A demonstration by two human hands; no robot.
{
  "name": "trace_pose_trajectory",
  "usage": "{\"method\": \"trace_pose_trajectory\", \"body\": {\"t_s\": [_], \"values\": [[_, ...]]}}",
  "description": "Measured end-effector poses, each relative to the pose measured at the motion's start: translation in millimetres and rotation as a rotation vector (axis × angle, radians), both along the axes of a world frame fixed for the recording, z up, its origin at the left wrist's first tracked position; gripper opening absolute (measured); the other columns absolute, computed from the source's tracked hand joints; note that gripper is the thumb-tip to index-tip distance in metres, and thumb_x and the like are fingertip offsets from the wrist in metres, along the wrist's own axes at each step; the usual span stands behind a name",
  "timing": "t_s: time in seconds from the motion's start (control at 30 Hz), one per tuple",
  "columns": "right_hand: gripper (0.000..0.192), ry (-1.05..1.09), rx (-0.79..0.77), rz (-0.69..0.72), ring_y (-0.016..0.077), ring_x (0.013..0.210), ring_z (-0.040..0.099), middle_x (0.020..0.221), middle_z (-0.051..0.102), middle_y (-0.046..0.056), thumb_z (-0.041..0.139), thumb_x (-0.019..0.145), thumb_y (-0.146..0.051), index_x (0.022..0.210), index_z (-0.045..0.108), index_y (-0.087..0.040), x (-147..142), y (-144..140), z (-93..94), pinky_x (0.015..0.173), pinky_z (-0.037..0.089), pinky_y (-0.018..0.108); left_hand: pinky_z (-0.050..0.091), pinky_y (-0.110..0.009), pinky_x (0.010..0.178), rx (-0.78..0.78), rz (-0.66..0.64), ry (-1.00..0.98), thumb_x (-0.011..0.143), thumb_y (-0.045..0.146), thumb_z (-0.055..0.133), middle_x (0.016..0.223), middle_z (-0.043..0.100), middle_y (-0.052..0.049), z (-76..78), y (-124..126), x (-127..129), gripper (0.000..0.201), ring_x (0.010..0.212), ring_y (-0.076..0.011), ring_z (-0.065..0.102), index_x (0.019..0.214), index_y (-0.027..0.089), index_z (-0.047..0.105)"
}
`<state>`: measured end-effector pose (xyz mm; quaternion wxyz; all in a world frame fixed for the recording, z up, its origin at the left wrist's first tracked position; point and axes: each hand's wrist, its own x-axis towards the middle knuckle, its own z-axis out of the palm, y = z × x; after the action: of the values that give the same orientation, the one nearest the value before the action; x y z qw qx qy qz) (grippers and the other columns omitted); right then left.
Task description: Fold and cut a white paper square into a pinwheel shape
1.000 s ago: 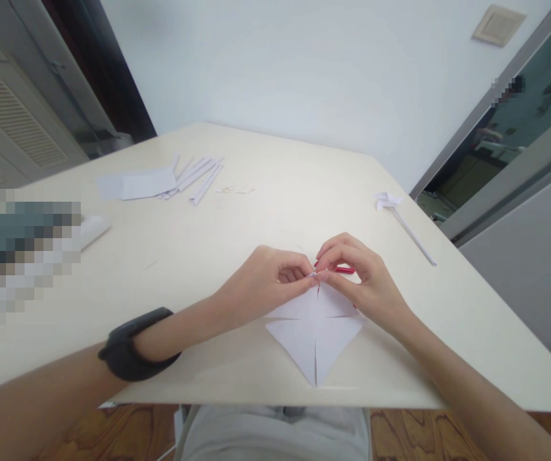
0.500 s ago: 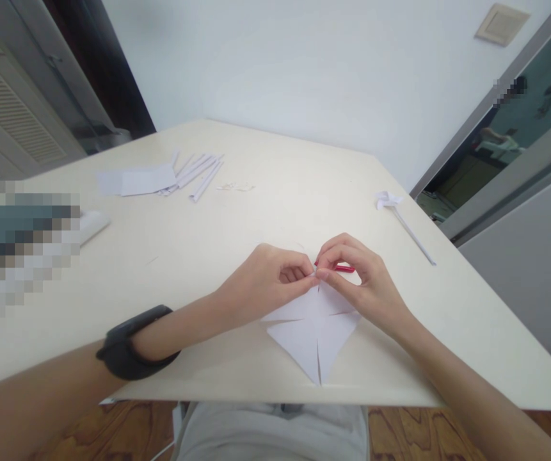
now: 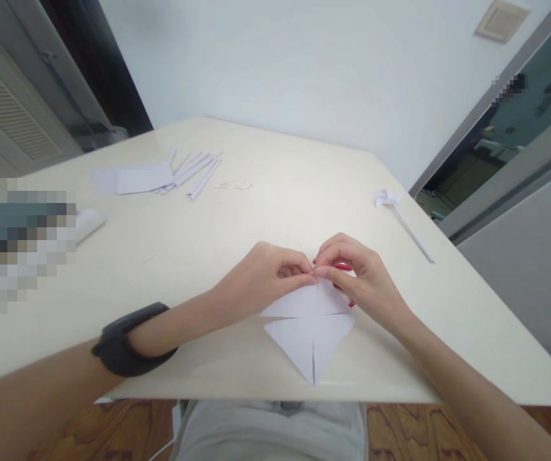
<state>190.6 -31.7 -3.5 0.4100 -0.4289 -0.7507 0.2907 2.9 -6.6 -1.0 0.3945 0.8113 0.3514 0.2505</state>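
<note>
A white folded paper [image 3: 311,333] lies near the front edge of the cream table [image 3: 265,211], its point towards me. My left hand [image 3: 265,278] and my right hand [image 3: 356,278] meet at its far tip, thumbs and forefingers pinching the paper there. A red object [image 3: 343,267] shows under my right hand's fingers; most of it is hidden. A black band [image 3: 128,339] sits on my left wrist.
Flat paper sheets [image 3: 134,179] and several rolled paper strips [image 3: 198,169] lie at the back left. A paper flower on a thin stem [image 3: 402,218] rests near the right edge. A white object [image 3: 87,224] sits at the left beside a blurred patch.
Both hands stay pinched on the paper's far tip with only small finger shifts. The view has tilted slightly.
</note>
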Motion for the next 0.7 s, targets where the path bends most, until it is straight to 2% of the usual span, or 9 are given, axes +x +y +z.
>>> {"method": "trace_pose_trajectory", "body": {"t_s": [0.43,0.57,0.7], "values": [[0.013,0.082,-0.095,-0.006,0.0132,0.072,0.055,0.077,0.058,0.001,0.063,0.081,-0.021,0.068,0.063,-0.017,0.4,3.6,-3.4,0.062,0.042,0.026,0.034,-0.022,0.055,0.063,0.024,0.054,0.083,0.033,0.054,0.066,0.065,0.003,1.6,-0.3,0.4,0.023,0.06,-0.0105,0.051,0.076,0.017,0.069],[0.013,0.099,-0.138,-0.002,0.0121,0.069,0.053,0.077,0.057,0.001,0.061,0.082,-0.022,0.07,0.063,-0.017,-0.1,3.2,-3.7,0.056,0.041,0.024,0.036,-0.022,0.057,0.046,0.03,0.062,0.082,0.033,0.054,0.066,0.066,0.002,2.4,-0.8,1.0,0.023,0.062,-0.0114,0.054,0.075,0.017,0.068],[0.014,0.112,-0.156,0.024,0.0127,0.075,0.054,0.082,0.058,0.002,0.059,0.084,-0.021,0.072,0.064,-0.018,0.7,3.0,-1.8,0.062,0.042,0.025,0.04,-0.023,0.061,-0.015,0.035,0.044,0.083,0.033,0.053,0.07,0.067,0.0,3.3,-1.5,1.0,0.023,0.066,-0.0127,0.058,0.078,0.017,0.068]]}}
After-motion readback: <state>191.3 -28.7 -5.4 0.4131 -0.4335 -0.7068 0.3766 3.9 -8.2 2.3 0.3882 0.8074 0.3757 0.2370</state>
